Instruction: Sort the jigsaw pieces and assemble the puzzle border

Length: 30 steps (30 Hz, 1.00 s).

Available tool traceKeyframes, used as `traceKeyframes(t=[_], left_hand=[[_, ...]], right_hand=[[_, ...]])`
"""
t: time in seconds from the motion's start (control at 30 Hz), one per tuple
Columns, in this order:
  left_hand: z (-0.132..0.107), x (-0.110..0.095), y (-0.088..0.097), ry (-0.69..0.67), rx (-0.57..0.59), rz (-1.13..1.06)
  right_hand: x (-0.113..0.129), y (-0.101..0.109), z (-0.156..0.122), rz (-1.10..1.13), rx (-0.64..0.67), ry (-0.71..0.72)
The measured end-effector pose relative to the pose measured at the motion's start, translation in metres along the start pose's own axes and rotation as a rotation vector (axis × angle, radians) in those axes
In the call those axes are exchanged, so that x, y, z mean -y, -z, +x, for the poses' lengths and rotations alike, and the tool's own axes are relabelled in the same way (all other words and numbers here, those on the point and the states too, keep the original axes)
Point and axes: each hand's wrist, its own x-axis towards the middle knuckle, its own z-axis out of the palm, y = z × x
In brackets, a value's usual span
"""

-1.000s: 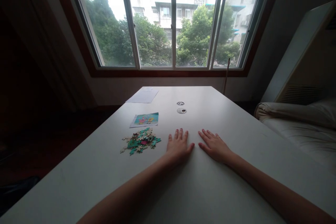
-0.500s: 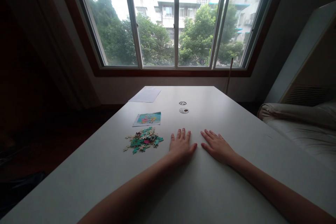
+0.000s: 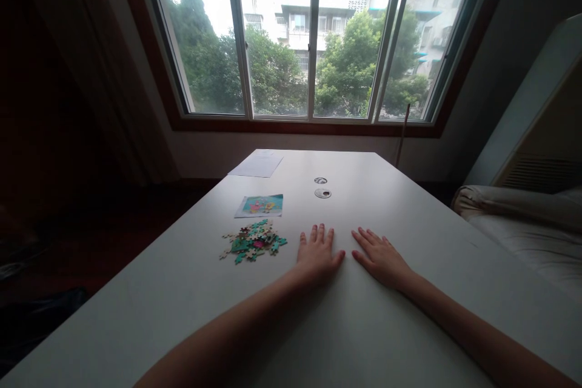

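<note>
My left hand (image 3: 318, 251) lies flat on the white table (image 3: 364, 327), palm down, fingers stretched out, holding nothing. Just to its right, my right hand (image 3: 379, 254) rests the same way, fingers spread and empty. A heap of loose jigsaw pieces (image 3: 253, 240), mostly teal with some pink, sits a short way left of my left hand, not touching it. Beyond the heap lies a small colourful picture card (image 3: 260, 205).
A sheet of white paper (image 3: 257, 165) lies at the table's far left corner. Two round cable holes (image 3: 322, 188) sit in the tabletop's middle. A big window (image 3: 313, 36) fills the far wall. A pale cushioned sofa (image 3: 522, 218) stands to the right.
Both hands stay flat in place. The head camera has shifted slightly, so everything sits a little further right in view.
</note>
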Motion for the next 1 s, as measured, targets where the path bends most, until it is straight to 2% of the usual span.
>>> traceKeyframes(t=[0.1, 0.23, 0.33, 0.4, 0.47, 0.6, 0.7, 0.87, 1.0], left_hand=[[-0.001, 0.001, 0.009, -0.025, 0.027, -0.012], [-0.013, 0.019, 0.040, -0.115, 0.090, -0.030], [-0.035, 0.052, 0.070, -0.095, 0.047, -0.030], [-0.051, 0.085, 0.085, -0.037, 0.009, -0.023], [-0.066, 0.122, 0.092, 0.052, -0.025, -0.007], [-0.084, 0.188, 0.084, 0.190, -0.075, 0.031], [-0.089, 0.215, 0.070, 0.241, -0.083, 0.054], [-0.084, 0.224, 0.054, 0.223, -0.070, 0.046], [-0.079, 0.221, 0.045, 0.216, -0.038, 0.028]], right_hand=[[0.001, 0.000, 0.001, -0.006, 0.002, -0.003], [0.001, 0.000, 0.002, -0.018, 0.013, -0.004], [0.002, 0.001, 0.003, -0.020, 0.018, -0.013], [0.005, 0.002, 0.006, -0.019, 0.019, -0.034], [0.014, 0.005, 0.011, -0.005, 0.026, -0.020], [0.053, 0.011, 0.028, 0.075, 0.048, 0.220], [0.096, 0.012, 0.048, 0.145, 0.028, 0.363], [0.163, 0.005, 0.091, 0.247, 0.029, 0.549], [0.189, -0.005, 0.114, 0.270, 0.012, 0.594]])
